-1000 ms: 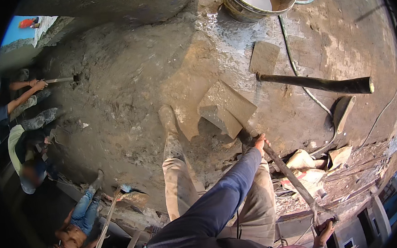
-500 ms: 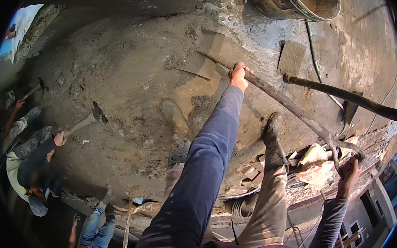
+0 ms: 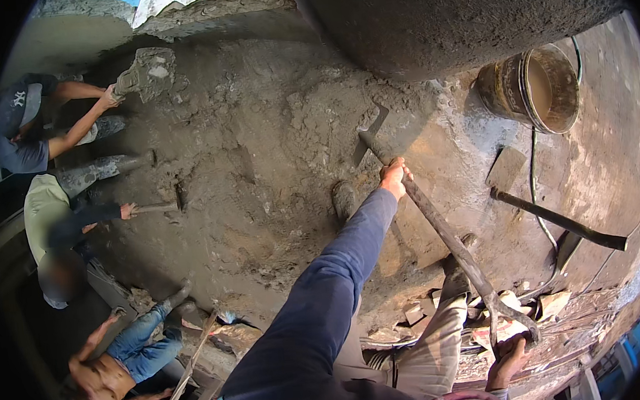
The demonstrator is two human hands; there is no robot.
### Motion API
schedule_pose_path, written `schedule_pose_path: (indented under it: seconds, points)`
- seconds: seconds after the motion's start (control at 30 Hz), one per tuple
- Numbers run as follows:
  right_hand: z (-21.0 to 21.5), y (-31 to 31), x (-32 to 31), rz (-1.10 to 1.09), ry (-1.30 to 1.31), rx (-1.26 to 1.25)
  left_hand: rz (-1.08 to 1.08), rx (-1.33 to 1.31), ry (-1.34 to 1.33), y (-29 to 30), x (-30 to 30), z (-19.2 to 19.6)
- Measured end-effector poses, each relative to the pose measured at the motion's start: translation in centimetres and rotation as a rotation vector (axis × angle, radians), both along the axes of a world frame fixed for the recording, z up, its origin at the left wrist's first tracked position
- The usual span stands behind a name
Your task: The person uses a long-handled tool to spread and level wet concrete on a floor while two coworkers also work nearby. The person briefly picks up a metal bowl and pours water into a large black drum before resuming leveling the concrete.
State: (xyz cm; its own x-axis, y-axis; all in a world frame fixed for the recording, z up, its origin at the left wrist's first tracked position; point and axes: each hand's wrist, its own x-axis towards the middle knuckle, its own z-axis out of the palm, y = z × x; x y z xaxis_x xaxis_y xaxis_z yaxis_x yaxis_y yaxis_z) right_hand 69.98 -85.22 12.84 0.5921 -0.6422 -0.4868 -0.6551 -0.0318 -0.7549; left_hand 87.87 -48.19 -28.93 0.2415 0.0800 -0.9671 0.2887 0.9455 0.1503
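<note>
A mud-coated shovel [image 3: 451, 238] slants across the middle, its blade [image 3: 372, 132] tilted at the wet grey mortar [image 3: 277, 128]. My left hand [image 3: 393, 178] is wrapped round the shaft just behind the blade. At the forked handle end, my right hand [image 3: 508, 362] is closed on the grip near my right leg. My boots stand on either side of my left forearm, the left one [image 3: 343, 198] in the mortar. To the right lies a second shovel with a flat blade [image 3: 507, 168] and a dark handle [image 3: 562, 218], touched by neither hand.
A bucket of muddy water [image 3: 552, 88] stands far right, a hose [image 3: 534, 175] beside it. Overhead looms a large rounded, mud-crusted body [image 3: 455, 9]. At left, one co-worker holds a loaded shovel [image 3: 146, 74], another a tool [image 3: 157, 207]. Broken rubble [image 3: 415, 313] lies by my legs.
The view has shifted, bringing in the rounded body overhead and more of the co-workers. My shovel's blade has turned from lying flatter to tilted. Both my hands keep their hold.
</note>
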Motion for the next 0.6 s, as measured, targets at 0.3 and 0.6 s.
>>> schedule_pose_path:
  seconds: [0.3,0.6]
  points:
    - [6.4,0.5,0.9,0.145,0.064,0.096,0.105,-0.025,-0.038,0.1,-2.1,5.6]
    - [6.1,12.7,-0.2,0.442,0.029,0.208,0.177,0.067,0.021,17.4,-10.1,7.6]
